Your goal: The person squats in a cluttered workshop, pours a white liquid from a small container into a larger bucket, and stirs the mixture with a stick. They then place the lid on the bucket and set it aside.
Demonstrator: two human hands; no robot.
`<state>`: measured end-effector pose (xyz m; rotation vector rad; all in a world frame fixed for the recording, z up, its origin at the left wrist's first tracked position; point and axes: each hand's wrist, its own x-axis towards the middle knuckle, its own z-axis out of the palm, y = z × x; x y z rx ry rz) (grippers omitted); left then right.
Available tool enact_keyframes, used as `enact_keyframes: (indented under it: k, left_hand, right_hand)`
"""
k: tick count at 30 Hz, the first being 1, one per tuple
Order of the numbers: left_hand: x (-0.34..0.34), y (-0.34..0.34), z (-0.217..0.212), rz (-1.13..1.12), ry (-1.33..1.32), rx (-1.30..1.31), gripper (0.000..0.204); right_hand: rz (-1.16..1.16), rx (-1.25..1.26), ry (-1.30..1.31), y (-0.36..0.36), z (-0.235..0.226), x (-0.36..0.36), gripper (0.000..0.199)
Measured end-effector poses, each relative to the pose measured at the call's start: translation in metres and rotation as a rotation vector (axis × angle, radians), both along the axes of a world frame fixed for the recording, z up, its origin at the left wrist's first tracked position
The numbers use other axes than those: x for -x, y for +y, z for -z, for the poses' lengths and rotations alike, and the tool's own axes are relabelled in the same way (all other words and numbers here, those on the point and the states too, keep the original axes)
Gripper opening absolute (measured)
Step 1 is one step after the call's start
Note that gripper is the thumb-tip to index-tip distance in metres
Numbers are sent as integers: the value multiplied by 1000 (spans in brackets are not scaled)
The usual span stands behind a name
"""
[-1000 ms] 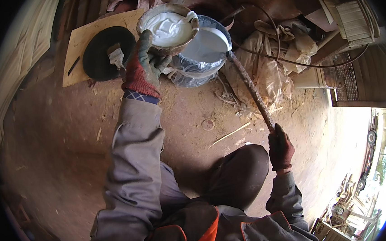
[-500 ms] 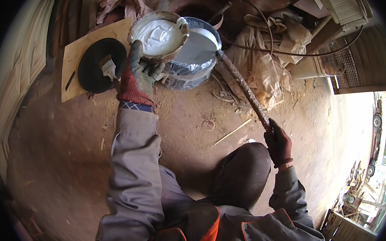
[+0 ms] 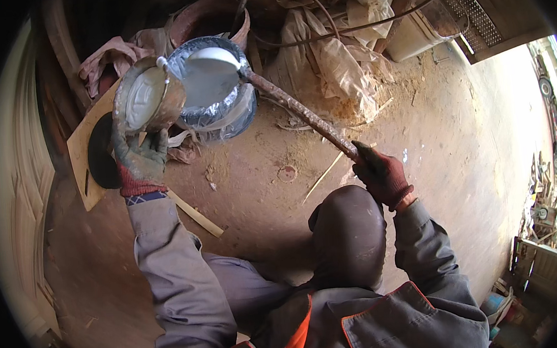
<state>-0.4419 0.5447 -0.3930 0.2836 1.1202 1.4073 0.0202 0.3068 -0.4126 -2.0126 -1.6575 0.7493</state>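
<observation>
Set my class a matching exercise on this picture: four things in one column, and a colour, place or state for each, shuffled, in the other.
Things:
1. Bowl
2. Rod
3. Bucket
4. Disc

Descriptions:
A. Black, on a yellowish board
B. Tilted, in the left hand
C. Bluish, with pale contents
D. Gripped by the right hand

Pairs: 1-B, 2-D, 3-C, 4-A

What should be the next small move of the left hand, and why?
Probably the gloved left hand should level the bowl: its opening looks tipped leftward, white paste lies inside, and a white blob clings to its rim on the side facing the bucket.
</observation>
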Motion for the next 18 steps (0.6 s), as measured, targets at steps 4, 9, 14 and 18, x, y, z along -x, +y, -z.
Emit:
enact_keyframes:
  k: [4, 9, 14, 18]
  left_hand:
    - [0, -1, 2, -25, 67, 14, 68]
    - [-3, -4, 7, -9, 159, 40, 70]
    - [-7, -2, 15, -11, 133, 88, 73]
    - [-17, -3, 13, 10, 154, 40, 74]
  right_hand:
    - [-19, -83, -5, 2, 7, -5, 46]
    - [-23, -72, 11, 6, 7, -7, 43]
    - [-20, -116, 38, 11, -5, -5, 43]
    - [-59, -198, -151, 16, -11, -7, 46]
